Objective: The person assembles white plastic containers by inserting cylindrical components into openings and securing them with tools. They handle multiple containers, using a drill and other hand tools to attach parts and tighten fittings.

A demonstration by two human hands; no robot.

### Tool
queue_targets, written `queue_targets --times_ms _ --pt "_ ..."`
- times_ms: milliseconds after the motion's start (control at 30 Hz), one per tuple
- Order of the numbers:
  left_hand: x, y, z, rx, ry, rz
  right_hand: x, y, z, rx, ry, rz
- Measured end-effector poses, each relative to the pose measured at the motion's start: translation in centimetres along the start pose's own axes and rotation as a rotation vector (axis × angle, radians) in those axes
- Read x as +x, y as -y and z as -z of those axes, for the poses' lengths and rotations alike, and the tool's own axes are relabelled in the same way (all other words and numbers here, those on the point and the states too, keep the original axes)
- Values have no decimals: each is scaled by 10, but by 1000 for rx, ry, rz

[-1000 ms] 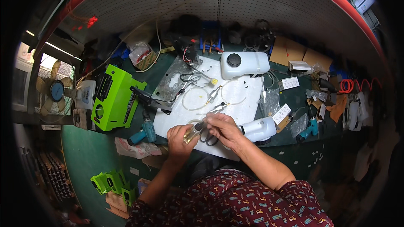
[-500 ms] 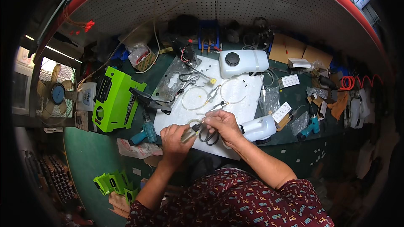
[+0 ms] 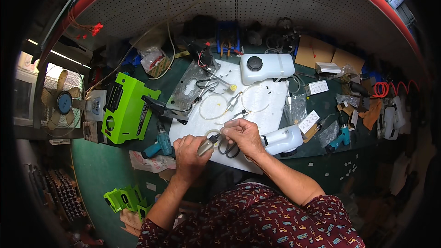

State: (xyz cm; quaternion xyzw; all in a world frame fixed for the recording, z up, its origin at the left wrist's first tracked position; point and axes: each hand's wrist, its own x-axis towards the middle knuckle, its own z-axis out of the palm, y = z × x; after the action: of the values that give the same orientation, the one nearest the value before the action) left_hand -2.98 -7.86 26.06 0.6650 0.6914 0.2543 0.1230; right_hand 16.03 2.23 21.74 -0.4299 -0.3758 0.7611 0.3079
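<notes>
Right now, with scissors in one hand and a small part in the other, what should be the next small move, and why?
Probably close the scissors in the right hand on the clear tube at the small part that the left hand holds; the blades already sit beside it.

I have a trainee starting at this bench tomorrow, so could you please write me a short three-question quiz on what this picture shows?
1. True or false: the right hand holds scissors with dark handles.
2. Which lies on the person's left of the white sheet? A) bright green case B) red coiled cable C) cardboard pieces
3. Fill in: the left hand grips a small grey part joined to a clear ____.

Key
1. True.
2. A.
3. Tube; it loops up from the part between the hands.
</notes>
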Motion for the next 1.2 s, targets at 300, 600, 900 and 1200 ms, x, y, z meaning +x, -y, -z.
queue_targets --times_ms 300,600,900,1200 --pt "-4 0 14 72 38 48 2 -8 -10 43 29 -23" --pt "-10 -3 24 78 76 91 -2 -6 -18 65 53 -39" --pt "-18 4 20 108 42 82 -4 -6 -25 93 42 -82" --pt "-61 140 -59 -458 -276 550 4 -43 -5 261 -23 -301"
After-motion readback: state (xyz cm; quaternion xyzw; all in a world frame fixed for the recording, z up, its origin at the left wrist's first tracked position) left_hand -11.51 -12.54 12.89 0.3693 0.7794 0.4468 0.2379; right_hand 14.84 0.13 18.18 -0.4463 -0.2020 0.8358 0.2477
